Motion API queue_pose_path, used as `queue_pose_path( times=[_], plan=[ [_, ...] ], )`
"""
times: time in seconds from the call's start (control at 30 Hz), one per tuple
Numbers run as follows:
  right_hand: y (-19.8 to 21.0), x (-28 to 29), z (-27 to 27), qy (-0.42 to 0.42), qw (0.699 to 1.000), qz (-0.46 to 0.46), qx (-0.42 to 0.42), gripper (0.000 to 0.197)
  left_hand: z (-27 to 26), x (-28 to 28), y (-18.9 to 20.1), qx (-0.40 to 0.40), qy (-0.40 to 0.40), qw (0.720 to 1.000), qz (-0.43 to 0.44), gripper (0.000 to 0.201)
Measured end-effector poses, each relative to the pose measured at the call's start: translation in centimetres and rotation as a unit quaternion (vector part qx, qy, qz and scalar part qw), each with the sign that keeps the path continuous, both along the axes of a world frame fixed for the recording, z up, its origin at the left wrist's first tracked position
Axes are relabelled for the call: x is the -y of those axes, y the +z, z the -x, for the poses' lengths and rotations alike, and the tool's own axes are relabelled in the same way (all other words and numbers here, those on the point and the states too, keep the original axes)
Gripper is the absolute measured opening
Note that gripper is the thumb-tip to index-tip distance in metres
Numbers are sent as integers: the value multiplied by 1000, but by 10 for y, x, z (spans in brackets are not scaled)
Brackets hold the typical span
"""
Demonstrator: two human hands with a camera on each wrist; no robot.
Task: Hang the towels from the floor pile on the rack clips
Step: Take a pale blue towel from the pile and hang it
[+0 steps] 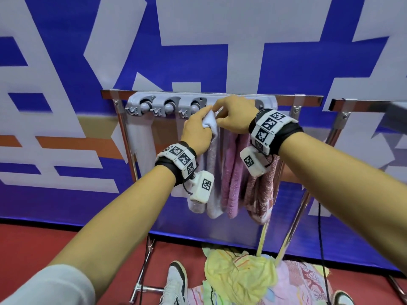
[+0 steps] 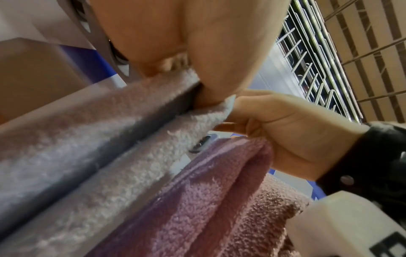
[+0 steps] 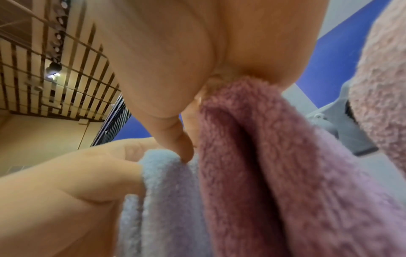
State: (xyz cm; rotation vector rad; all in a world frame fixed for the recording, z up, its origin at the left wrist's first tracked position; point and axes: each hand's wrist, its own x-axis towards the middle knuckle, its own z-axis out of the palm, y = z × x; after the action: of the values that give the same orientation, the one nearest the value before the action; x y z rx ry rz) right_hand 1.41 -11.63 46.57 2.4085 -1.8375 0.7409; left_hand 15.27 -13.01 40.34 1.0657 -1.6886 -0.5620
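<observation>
Both hands up at the rack (image 1: 220,98), working the pale lavender towel (image 1: 212,164) into a clip. My left hand (image 1: 197,134) has fingers curled round the bunched top corner, gripping it just under the clip row; my right hand (image 1: 236,114) pinches the same corner w/ thumb and forefinger, steering it toward the slot. Rest of the towel hangs straight down, touching the pink towel (image 1: 233,170) already clipped next to it; a darker mottled one (image 1: 263,190) hangs beyond that, partly behind my right wrist. Three clips (image 1: 169,106) to the left are free.

Handling, my guess: terry is soft, light, floppy, no stiffness, so it buckles instead of pushing in. Best to hold it as a tight wad right at the corner, close to the clip. Not slippery, not fragile.

More towels in the floor pile (image 1: 240,276), so plenty left to do.
</observation>
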Motion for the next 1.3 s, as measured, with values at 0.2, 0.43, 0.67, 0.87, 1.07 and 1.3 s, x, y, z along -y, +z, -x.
queue_pose_path(
  times=[0.2, 0.43, 0.67, 0.87, 1.07, 1.3],
  plan=[
    [-4, -16, 2, 34, 995, 20, 88, 31, -8, -15, 3, 32, -64, 997, -3, 64],
    [-13, -43, 17, 46, 995, 48, 79, 31, 2, -41, 8, 22, -17, 995, 100, 36],
    [-28, -80, 46, 66, 989, 62, 118, 18, 33, -76, 1, 74, -37, 984, 160, 30],
    [-55, -115, 82, 41, 997, 20, 68, 17, 65, -102, -36, 131, -100, 978, 127, 47],
    [-105, -140, 122, 17, 996, -86, 3, 16, 91, -125, -93, 192, -144, 969, 60, 51],
    [-185, -153, 175, -6, 974, -222, -43, 42, 120, -141, -166, 345, -164, 920, -87, 65]
  ],
)
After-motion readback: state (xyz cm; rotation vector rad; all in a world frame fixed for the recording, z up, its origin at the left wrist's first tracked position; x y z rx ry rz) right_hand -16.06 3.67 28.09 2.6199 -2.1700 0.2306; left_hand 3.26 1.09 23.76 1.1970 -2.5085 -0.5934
